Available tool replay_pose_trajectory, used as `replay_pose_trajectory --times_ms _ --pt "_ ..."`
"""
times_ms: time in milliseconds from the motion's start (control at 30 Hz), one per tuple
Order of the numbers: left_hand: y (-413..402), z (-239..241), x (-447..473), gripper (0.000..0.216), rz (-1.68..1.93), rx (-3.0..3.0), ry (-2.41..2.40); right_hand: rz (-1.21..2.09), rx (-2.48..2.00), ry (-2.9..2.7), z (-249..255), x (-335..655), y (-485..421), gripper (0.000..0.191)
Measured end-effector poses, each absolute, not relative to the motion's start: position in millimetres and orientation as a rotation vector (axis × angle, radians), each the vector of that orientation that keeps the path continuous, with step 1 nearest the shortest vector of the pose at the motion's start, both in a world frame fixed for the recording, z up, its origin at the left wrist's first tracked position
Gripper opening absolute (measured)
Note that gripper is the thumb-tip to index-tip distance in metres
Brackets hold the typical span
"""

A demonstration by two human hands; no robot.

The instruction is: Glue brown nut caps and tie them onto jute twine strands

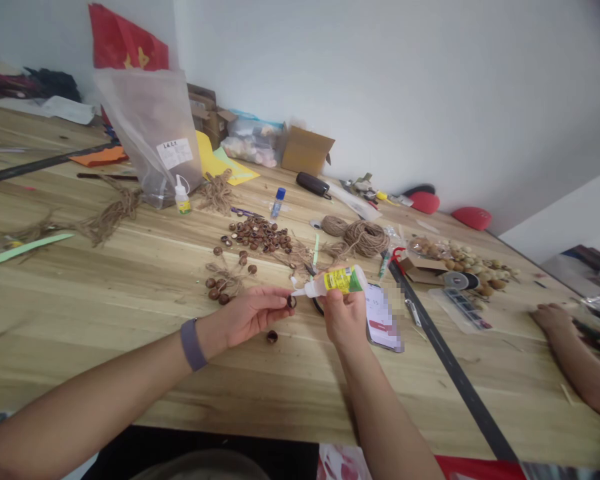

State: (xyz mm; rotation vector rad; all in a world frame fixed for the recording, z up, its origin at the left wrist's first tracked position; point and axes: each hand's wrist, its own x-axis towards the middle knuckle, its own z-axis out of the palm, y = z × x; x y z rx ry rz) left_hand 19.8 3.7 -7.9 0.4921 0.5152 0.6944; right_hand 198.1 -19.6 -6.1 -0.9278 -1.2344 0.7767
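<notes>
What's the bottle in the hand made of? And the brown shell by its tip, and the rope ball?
The bottle: probably plastic, smooth and translucent beyond its label. The shell: perhaps nutshell, brown and hollow, finish unclear. The rope ball: likely jute, dull and tan.

A wooden table (280, 400) bears brown shells (263, 236), coiled twine (366, 239), a phone (380, 313).

no wording can be read for certain. the tilted bottle (334, 283) bears a yellow-and-green label (341, 279) with dark print, too blurred to make out. the small upright bottle (182, 199) has a similar label (184, 206), equally illegible. on the translucent bag (150, 110), a white label (175, 154) carries dark characters above finer lines. the red bag (123, 37) shows a golden sign (143, 59), partly covered; marks on the phone screen (379, 310) are unclear.
</notes>
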Motion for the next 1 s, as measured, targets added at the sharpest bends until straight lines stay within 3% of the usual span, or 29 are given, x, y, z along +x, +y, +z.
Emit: replay_pose_trajectory --times_ms 1000 --pt "4.5 -8.0 19.8 0.018 0.716 0.509 0.527 0.764 -0.918 -1.200 -8.1 198.3 -19.8 0.037"
